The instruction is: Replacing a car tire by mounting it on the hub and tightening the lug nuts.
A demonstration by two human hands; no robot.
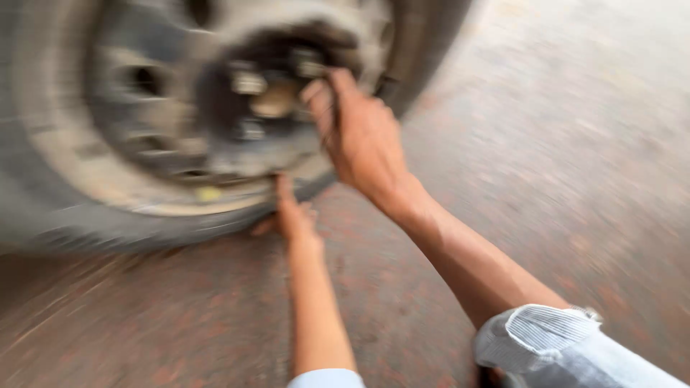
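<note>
Upper left of frame: dusty grey steel wheel (144, 122) in its black rubber tyre (43, 208). Right hand (359, 136) curled narrow at hub nuts (248, 82); left hand (295, 219) braced under rim, grip unclear. Best kept steady, turned squarely.

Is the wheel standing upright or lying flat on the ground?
Upright: the wheel stands on the reddish ground, its hub facing sideways toward the right hand.

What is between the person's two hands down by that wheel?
In the head view, only the wheel's grey rim lies between the right hand and left hand.
</note>
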